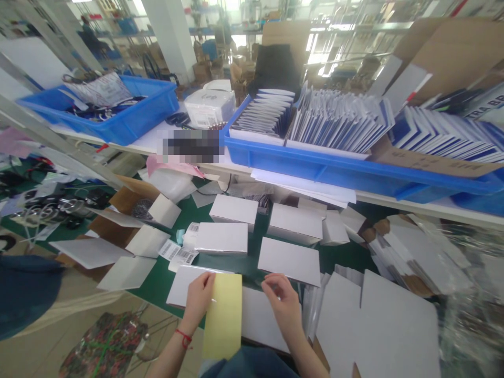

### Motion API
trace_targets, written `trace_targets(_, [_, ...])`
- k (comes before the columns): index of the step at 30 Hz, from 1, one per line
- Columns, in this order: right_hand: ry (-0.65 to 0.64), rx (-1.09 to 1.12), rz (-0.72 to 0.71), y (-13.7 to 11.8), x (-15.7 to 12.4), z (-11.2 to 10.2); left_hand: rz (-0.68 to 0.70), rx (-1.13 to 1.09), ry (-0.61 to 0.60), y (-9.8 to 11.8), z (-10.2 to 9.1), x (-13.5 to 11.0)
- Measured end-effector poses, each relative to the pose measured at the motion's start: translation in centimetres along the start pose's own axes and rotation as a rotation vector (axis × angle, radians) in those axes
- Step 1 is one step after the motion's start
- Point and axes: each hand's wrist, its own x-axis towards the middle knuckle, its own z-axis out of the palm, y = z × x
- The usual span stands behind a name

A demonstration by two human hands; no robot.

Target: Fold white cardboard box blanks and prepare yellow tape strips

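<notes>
My left hand (199, 296), with a red string bracelet at the wrist, pinches the upper left edge of a yellow sheet (223, 315). The sheet hangs lengthwise toward my body. To its right, my right hand (282, 300) has its fingers curled in toward the thumb; whatever small thing may be between them is too faint to name. Beneath my hands lie white boxes, one white box (260, 315) partly behind the sheet and another white box (179, 286) behind my left hand. Closed white boxes (289, 261) lie just beyond.
Open cartons (118, 231) stand at the left, near barcode labels (179, 254). Flat white cardboard (378, 325) is stacked at the right, by clear plastic wrap (472, 294). A shelf above holds a blue tray (315, 168) of folded booklets and a blue bin (129, 123). Another person's sleeve (27, 289) shows at left.
</notes>
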Motion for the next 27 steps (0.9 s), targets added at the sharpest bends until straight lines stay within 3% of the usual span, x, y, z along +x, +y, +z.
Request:
trace_targets(4, [0.194, 0.117, 0.282, 4.3, 1.3, -4.9, 0.098, 0.328, 0.084, -3.7, -1.1, 1.3])
trace_targets(6, [0.220, 0.137, 0.322, 5.4, 1.8, -6.9, 0.220, 0.388, 0.195, -3.8, -1.1, 1.4])
trace_targets(8, [0.228, 0.146, 0.311, 5.8, 2.4, -8.3, 0.414, 0.432, 0.247, -2.3, -0.1, 1.2])
trace_targets(12, [0.188, 0.158, 0.253, 6.0, 4.4, -9.7, 0.797, 0.478, 0.005, 3.4, 4.8, 1.6])
trace_targets(16, [0.053, 0.116, 0.212, 7.0, 6.2, -10.5, 1.018, 0.606, -0.264, 8.0, 10.6, 4.4])
trace_targets(21, [-0.099, 0.026, 0.103, 8.2, 6.4, -11.3, 1.124, 0.776, -0.502, 9.2, 14.3, 7.6])
trace_targets(27, [-0.110, -0.067, 0.018, 9.3, 6.0, -11.0, 1.129, 0.776, -0.517, 9.0, 15.9, 8.0])
